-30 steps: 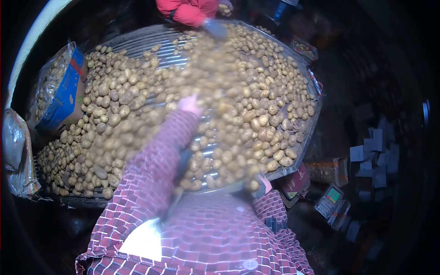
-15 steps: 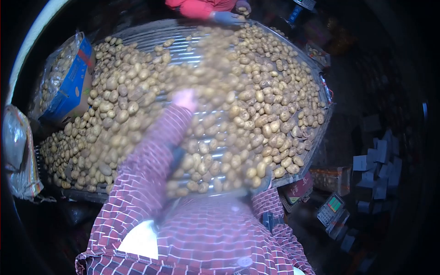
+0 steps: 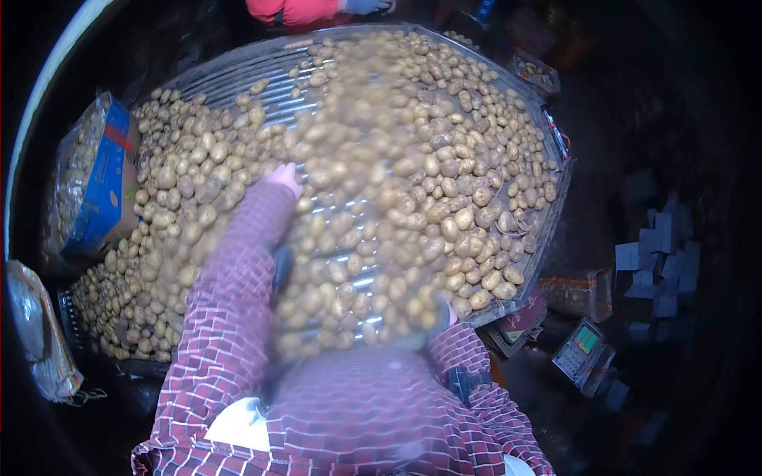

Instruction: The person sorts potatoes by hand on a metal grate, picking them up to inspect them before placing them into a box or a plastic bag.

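A broad heap of potatoes (image 3: 456, 186) covers a ribbed metal table (image 3: 278, 99). My left hand (image 3: 286, 179), at the end of a checked sleeve, reaches into the middle of the heap; its fingers are partly hidden and touch the potatoes. Low on the right, at the table's near edge, my right hand (image 3: 442, 314) wears a dark grey glove and lies right beside the nearest potatoes. Its fingers are mostly hidden. A blurred band of potatoes lies between the two hands.
A blue cardboard box (image 3: 107, 178) of potatoes in clear plastic stands at the left. Across the table is a person's red sleeve (image 3: 305, 9) with a blue-gloved hand (image 3: 367, 6). A scale with a green display (image 3: 586, 339) and white boxes (image 3: 659, 250) are at the right.
My left hand has moved left and slightly down in view, while my right hand has shifted a little left. The other person's gloved hand has moved up and left toward the frame's edge.
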Demonstrator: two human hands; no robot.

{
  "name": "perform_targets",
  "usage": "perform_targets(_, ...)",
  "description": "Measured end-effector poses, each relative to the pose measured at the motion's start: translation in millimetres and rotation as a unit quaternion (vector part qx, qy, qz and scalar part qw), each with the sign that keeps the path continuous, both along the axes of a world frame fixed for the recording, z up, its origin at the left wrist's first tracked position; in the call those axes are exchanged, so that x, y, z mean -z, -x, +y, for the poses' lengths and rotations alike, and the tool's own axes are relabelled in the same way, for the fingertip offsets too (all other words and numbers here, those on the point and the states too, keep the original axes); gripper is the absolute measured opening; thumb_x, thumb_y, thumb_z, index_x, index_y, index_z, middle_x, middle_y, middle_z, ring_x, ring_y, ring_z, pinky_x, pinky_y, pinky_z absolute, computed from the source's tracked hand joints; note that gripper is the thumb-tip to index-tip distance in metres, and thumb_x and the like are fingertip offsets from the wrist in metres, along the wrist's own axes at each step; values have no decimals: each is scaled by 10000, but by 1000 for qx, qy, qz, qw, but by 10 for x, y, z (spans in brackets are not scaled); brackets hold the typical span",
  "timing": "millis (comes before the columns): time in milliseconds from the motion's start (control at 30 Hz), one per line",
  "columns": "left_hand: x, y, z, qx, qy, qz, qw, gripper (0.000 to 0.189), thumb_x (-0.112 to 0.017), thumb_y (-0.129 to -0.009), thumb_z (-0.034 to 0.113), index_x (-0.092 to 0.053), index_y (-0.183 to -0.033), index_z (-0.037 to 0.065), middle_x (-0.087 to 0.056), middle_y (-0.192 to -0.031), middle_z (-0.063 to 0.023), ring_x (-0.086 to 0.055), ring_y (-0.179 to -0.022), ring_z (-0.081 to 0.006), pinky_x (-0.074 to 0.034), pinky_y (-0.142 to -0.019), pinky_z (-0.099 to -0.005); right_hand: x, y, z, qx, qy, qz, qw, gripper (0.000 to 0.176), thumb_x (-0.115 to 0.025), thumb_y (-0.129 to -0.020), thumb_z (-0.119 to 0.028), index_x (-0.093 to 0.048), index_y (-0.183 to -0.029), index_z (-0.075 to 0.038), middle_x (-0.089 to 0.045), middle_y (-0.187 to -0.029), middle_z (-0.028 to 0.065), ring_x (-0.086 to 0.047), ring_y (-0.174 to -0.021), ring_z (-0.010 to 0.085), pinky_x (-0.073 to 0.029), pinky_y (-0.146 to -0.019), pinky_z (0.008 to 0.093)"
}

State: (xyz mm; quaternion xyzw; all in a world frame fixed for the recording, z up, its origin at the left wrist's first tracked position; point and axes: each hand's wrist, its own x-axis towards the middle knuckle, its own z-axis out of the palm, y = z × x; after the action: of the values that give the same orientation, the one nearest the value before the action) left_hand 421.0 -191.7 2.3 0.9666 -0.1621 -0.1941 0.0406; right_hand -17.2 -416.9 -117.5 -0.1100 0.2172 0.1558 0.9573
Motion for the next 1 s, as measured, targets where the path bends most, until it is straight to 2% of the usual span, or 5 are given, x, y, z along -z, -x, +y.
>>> perform_targets(333,-100,33,-1828,141,3,31,990,481,-682,-816,369,-578,-1188,80,-580,-1199,-210,-575,-1138,-343,-472,-954,-423,-1290,-439,166,41,-156,14,987,227,-539,-973,-267,-545,-1163,-144,-608,-1070,38,-619,-983,248,-482,-939,557)
perform_targets(433,-2,-6,-1830,150,-28,16,988,521,-701,-804,365,-567,-1216,75,-509,-1290,-216,-549,-1175,-347,-466,-969,-417,-979,-566,218,53,-268,-251,929,365,-541,-966,-347,-514,-1256,-126,-570,-1219,105,-544,-1168,335,-434,-977,561)
perform_targets(633,163,94,-1436,213,146,-38,965,534,-711,-786,306,-546,-1239,75,-603,-1159,-203,-594,-1059,-358,-488,-918,-419,-1346,-568,143,56,-206,-46,976,325,-544,-965,-331,-519,-1218,-129,-578,-1120,58,-579,-1055,290,-445,-968,573)
perform_targets(833,-514,1644,-1045,-130,445,412,784,550,-714,-802,188,-483,-1283,56,-627,-1080,-166,-646,-842,-206,-553,-708,-343,-1045,-835,151,44,-225,-117,966,350,-534,-969,-326,-502,-1245,-112,-565,-1161,76,-567,-1092,292,-446,-976,547)
perform_targets(1000,-446,2316,-771,229,352,83,904,594,-682,-721,225,-534,-1290,135,-442,-1315,-206,-374,-1259,-417,-289,-1090,-514,-1040,-898,186,45,-247,-118,961,359,-525,-973,-324,-495,-1254,-103,-559,-1175,80,-567,-1097,278,-456,-972,522)
